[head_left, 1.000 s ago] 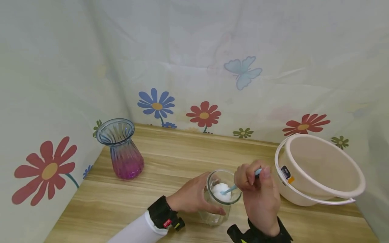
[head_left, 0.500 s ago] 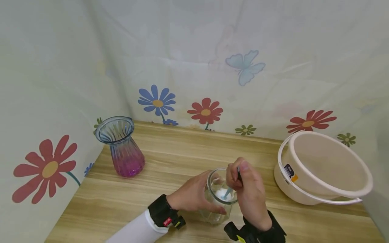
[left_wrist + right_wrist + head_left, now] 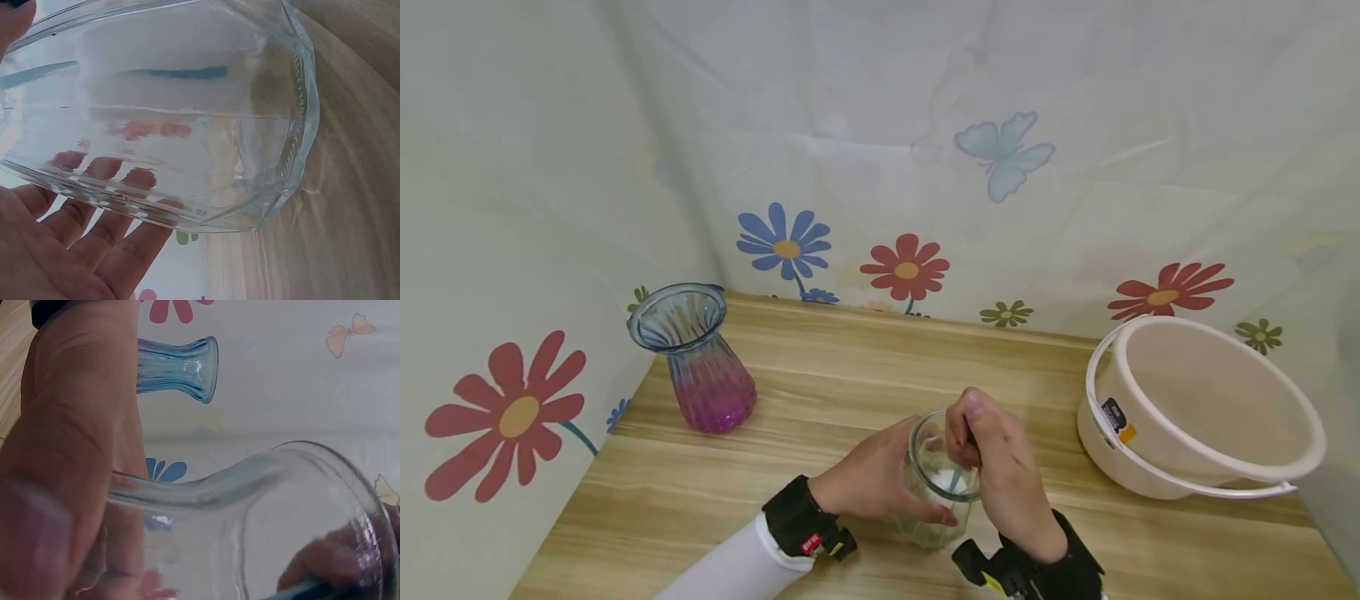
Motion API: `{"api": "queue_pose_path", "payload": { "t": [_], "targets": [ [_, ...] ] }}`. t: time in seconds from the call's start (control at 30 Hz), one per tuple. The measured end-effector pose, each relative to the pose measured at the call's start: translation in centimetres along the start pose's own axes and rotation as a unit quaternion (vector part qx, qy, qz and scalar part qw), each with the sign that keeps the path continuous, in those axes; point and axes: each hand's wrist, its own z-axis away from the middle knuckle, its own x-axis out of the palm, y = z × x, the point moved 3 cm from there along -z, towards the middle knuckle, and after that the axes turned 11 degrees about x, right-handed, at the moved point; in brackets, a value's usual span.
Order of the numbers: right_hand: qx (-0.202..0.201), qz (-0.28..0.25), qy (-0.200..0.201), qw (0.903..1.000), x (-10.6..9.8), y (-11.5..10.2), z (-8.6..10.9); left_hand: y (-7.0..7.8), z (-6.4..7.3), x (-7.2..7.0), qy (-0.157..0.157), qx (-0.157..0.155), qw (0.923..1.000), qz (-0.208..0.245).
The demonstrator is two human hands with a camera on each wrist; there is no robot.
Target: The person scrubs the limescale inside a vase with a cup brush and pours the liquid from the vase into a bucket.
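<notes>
In the head view my left hand grips a clear glass jar from the left, thumb on the near side and fingers behind. My right hand is curled over the jar's mouth, holding the blue handle of a bottle brush. The brush's soft white head is inside the jar; through the glass in the left wrist view, this pale brush head reaches toward the base. The left fingers lie along the jar's side. In the right wrist view, the left hand fills the left side.
A ribbed glass vase, blue above and pink below, stands at the back left. On the right is a pale pink bucket with its handle lowered over the near side. A flowered curtain surrounds the wooden table.
My right hand has moved left and in over the jar's mouth, pushing the brush deeper. The white head has sunk from near the rim. My left hand keeps its hold on the jar.
</notes>
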Motion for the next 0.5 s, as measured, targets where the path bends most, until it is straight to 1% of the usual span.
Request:
{"api": "queue_pose_path", "payload": {
  "t": [0.2,0.4,0.5],
  "targets": [
    [0.005,0.022,-0.004,0.9997,0.01,-0.16,0.02,-0.1,0.03,-0.13,-0.001,0.009,0.9999,0.012],
    [0.013,0.018,-0.014,0.9997,-0.13,-0.1,0.0,-0.17,0.09,-0.09,-0.006,0.004,0.9998,0.019],
    [0.01,0.009,-0.017,0.9998,-0.22,0.02,-0.06,-0.21,0.08,-0.06,-0.008,0.002,0.9998,0.018]
  ]
}}
